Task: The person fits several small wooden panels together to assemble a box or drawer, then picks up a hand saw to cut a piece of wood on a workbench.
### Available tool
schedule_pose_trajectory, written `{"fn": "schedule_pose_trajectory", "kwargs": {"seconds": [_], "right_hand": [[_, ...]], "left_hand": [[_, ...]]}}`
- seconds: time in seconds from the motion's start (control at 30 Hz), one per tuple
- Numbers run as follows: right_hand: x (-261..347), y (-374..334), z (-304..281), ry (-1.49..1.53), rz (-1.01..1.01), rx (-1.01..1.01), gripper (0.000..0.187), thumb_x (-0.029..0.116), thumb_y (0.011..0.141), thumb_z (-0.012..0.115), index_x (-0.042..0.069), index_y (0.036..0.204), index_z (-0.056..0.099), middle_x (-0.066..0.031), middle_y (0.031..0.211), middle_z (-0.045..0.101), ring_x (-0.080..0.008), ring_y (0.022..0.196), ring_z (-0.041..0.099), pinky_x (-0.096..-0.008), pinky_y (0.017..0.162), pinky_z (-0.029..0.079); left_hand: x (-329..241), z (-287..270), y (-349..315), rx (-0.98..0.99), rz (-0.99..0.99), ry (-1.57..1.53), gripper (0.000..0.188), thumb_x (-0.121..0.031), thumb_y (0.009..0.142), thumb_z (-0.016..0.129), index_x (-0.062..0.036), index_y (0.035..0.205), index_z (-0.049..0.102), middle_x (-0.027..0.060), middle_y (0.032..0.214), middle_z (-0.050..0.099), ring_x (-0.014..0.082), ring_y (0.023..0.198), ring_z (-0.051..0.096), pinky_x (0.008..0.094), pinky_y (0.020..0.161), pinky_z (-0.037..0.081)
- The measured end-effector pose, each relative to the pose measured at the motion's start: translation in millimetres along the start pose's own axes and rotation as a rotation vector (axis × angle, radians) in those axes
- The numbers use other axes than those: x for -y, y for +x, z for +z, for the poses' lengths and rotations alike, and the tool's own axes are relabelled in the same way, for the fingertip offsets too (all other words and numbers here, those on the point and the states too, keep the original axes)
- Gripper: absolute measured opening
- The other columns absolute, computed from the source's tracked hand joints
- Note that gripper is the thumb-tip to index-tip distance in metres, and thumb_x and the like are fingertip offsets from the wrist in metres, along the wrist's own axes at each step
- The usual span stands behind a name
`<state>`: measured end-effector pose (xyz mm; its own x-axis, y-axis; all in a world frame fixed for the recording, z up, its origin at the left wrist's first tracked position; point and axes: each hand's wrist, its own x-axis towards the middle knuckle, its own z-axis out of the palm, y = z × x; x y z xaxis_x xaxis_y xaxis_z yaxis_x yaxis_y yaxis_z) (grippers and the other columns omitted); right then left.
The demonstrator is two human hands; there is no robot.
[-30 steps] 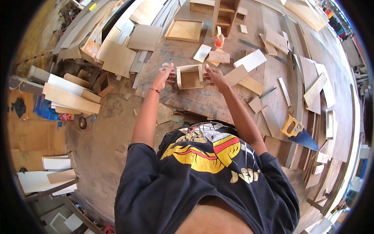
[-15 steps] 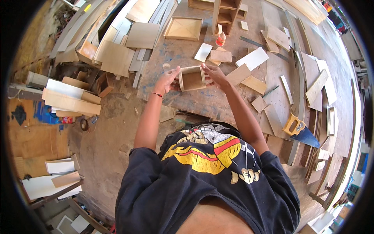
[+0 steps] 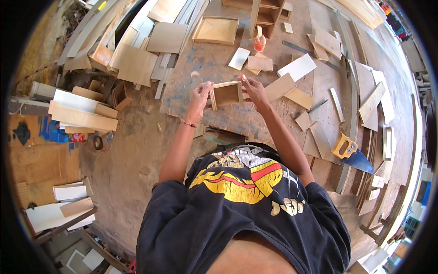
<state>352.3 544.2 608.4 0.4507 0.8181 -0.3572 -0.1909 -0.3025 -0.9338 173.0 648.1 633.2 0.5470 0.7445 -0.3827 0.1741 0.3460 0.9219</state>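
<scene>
Between my two hands is a small open wooden box point(image 3: 226, 95), held above the near edge of the workbench point(image 3: 182, 68). My left hand point(image 3: 199, 98) grips its left side, and my right hand point(image 3: 254, 92) grips its right side near the upper corner. The box is tilted, its hollow side facing me. Some fingers are hidden behind its walls. Just beyond it lie a white board piece point(image 3: 239, 59) and small wooden blocks point(image 3: 260, 63). A red glue container point(image 3: 259, 44) with a stick in it stands behind these.
A handsaw point(image 3: 352, 153) with a yellow handle lies at the right among loose boards. A shallow wooden tray point(image 3: 215, 30) and a small shelf unit point(image 3: 266, 17) are at the back. Stacked planks point(image 3: 134, 64) line the left, with an open wooden box point(image 3: 122, 95) below.
The box has tipped in my hands, and its near edge now slants. My left hand has moved slightly down and to the right. Both hands keep their hold.
</scene>
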Motion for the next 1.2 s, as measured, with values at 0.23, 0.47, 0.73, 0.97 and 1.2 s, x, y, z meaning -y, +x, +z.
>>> {"fn": "schedule_pose_trajectory", "kwargs": {"seconds": [0.23,0.47,0.73,0.97,1.2], "right_hand": [[-6.4,-25.1,-0.5,0.110,-0.061,0.007,0.040,0.037,0.084,0.059,0.008,0.112,0.058,-0.0041,0.103,0.059,-0.0158,0.097,0.054,-0.0320,0.074,0.046],[-18.8,-48.8,-0.4,0.266,-0.212,0.031,0.062,0.014,0.077,0.068,0.000,0.129,0.037,-0.0099,0.121,0.047,-0.0177,0.110,0.048,-0.0308,0.089,0.042],[-43.0,-55.0,-9.8,0.221,-0.194,0.090,0.061,0.015,0.076,0.070,-0.006,0.125,0.040,-0.0145,0.117,0.050,-0.0201,0.103,0.051,-0.0290,0.083,0.046],[-30.8,-63.3,-12.8,-0.013,-0.115,0.008,0.046,0.019,0.079,0.069,-0.006,0.114,0.052,-0.0076,0.084,0.062,-0.0114,0.072,0.058,-0.0245,0.060,0.050],[-25.8,-66.8,-10.1,-0.023,-0.088,0.006,0.039,0.017,0.080,0.067,-0.006,0.110,0.056,-0.0056,0.082,0.062,-0.0090,0.069,0.057,-0.0217,0.056,0.048]], "left_hand": [[6.9,7.6,-25.3,-0.038,0.128,-0.087,0.035,-0.016,0.083,0.055,-0.0038,0.116,0.054,0.0060,0.103,0.057,0.0150,0.095,0.056,0.0294,0.070,0.051],[34.7,2.8,-40.9,-0.041,0.262,0.027,0.050,-0.004,0.078,0.057,0.0057,0.124,0.042,0.0126,0.110,0.055,0.0159,0.099,0.054,0.0265,0.085,0.046],[56.8,1.9,-53.2,0.024,0.237,-0.062,0.054,-0.001,0.076,0.062,0.0056,0.125,0.041,0.0110,0.117,0.053,0.0162,0.107,0.052,0.0268,0.090,0.043],[51.6,-1.4,-55.9,-0.039,0.244,0.114,0.039,-0.006,0.077,0.064,0.0059,0.113,0.055,0.0098,0.102,0.062,0.0145,0.093,0.059,0.0256,0.080,0.047],[48.6,8.9,-67.0,-0.225,0.267,0.364,0.027,-0.013,0.078,0.066,0.0072,0.095,0.064,0.0132,0.087,0.065,0.0152,0.073,0.064,0.0250,0.066,0.049]]}}
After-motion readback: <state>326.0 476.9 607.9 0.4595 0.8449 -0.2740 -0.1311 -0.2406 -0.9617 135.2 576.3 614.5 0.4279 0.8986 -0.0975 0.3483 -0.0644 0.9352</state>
